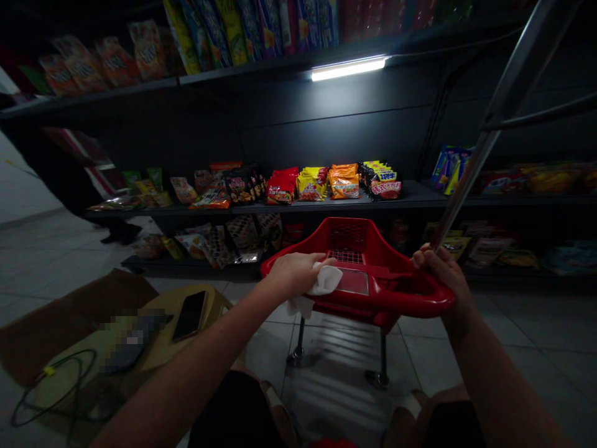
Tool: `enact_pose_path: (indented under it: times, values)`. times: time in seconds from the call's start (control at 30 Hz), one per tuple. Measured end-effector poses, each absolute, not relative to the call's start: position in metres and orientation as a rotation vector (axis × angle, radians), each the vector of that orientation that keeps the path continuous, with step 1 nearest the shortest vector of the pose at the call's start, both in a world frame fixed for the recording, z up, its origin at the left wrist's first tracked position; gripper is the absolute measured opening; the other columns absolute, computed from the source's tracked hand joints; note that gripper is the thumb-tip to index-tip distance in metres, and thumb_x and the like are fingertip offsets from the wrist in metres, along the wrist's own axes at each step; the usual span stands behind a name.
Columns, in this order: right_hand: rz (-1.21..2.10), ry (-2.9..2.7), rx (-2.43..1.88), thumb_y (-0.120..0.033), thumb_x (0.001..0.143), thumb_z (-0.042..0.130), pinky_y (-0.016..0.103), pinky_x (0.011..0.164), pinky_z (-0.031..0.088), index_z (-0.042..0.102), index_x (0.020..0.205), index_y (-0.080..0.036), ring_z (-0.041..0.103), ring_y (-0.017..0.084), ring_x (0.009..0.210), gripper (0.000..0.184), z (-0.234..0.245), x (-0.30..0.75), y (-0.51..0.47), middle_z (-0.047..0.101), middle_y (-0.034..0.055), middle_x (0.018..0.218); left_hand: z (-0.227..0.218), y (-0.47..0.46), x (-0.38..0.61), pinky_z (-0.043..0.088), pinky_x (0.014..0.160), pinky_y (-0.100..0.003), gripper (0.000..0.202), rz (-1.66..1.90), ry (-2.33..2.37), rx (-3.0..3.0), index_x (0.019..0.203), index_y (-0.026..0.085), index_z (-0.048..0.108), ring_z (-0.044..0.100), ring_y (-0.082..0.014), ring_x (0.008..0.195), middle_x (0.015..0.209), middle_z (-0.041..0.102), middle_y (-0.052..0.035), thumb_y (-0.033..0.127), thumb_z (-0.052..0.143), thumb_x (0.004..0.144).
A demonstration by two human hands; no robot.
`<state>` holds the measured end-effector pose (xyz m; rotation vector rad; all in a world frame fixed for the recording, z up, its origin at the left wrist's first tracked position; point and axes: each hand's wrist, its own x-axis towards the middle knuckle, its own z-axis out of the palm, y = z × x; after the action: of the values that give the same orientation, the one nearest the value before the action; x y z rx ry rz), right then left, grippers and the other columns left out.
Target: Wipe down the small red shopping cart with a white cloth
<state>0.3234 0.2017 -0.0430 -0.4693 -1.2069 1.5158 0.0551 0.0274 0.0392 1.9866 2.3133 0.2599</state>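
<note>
A small red shopping cart (387, 298) stands on the tiled floor in front of me, its handle side towards me. My left hand (298, 274) is closed on a white cloth (325, 280), which lies against the left part of the handle beside a clear panel (353, 282). Part of the cloth hangs below the handle. At the right end, my right hand (441, 270) curls its fingers over the cart's rim. A metal pole (471, 168) slants down to these fingers; whether they touch it I cannot tell.
Dark shelves (410, 196) with bagged snacks (345, 182) stand behind the cart. To my left are an open cardboard box (107, 289) and a yellowish stool-like surface (161, 305) bearing a phone (190, 316), a blurred dark item and a black cable (77, 389). A lamp (349, 67) glows above.
</note>
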Motion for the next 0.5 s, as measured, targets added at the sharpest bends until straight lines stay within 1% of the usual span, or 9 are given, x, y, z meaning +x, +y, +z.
enact_pose_path:
  times: [0.1, 0.23, 0.3, 0.4, 0.5]
  values:
    - [1.509, -1.209, -0.469, -0.040, 0.074, 0.080, 0.021, 0.058, 0.047, 0.062, 0.089, -0.026, 0.048, 0.011, 0.065, 0.027, -0.043, 0.324, 0.199, 0.049, -0.0031, 0.071, 0.041, 0.032, 0.065, 0.050, 0.083, -0.032, 0.047, 0.220, 2.369, 2.025, 0.120, 0.029, 0.070, 0.069, -0.0247, 0.105, 0.114, 0.075, -0.0063, 0.050, 0.034, 0.099]
    - [1.529, -1.183, -0.456, -0.037, 0.076, 0.078, 0.019, 0.060, 0.046, 0.062, 0.090, -0.026, 0.049, 0.010, 0.067, 0.025, -0.042, 0.321, 0.194, 0.050, -0.0033, 0.071, 0.047, 0.037, 0.072, 0.051, 0.079, -0.033, 0.057, 0.133, 2.490, 2.024, 0.101, 0.019, 0.076, 0.072, -0.0253, 0.093, 0.099, 0.077, -0.0131, 0.047, 0.026, 0.101]
    - [1.522, -1.181, -0.464, -0.037, 0.076, 0.078, 0.020, 0.060, 0.046, 0.062, 0.091, -0.026, 0.049, 0.010, 0.066, 0.025, -0.042, 0.316, 0.189, 0.050, -0.0037, 0.071, 0.051, 0.041, 0.078, 0.051, 0.076, -0.034, 0.060, 0.144, 2.573, 2.007, 0.099, 0.015, 0.076, 0.072, -0.0265, 0.089, 0.096, 0.077, -0.0152, 0.046, 0.025, 0.102]
    - [1.494, -1.200, -0.484, -0.039, 0.076, 0.078, 0.021, 0.058, 0.045, 0.061, 0.090, -0.026, 0.049, 0.010, 0.063, 0.025, -0.041, 0.305, 0.177, 0.050, -0.0042, 0.071, 0.056, 0.048, 0.096, 0.051, 0.074, -0.035, 0.058, 0.219, 2.579, 2.045, 0.100, 0.017, 0.076, 0.073, -0.0269, 0.087, 0.094, 0.076, -0.0147, 0.048, 0.027, 0.102]
    - [1.467, -1.217, -0.495, -0.041, 0.077, 0.077, 0.021, 0.056, 0.045, 0.061, 0.090, -0.027, 0.049, 0.010, 0.061, 0.025, -0.040, 0.295, 0.164, 0.051, -0.0047, 0.071, 0.056, 0.052, 0.123, 0.050, 0.072, -0.035, 0.057, 0.298, 2.430, 2.199, 0.096, 0.020, 0.075, 0.073, -0.0264, 0.083, 0.089, 0.076, -0.0129, 0.053, 0.030, 0.101]
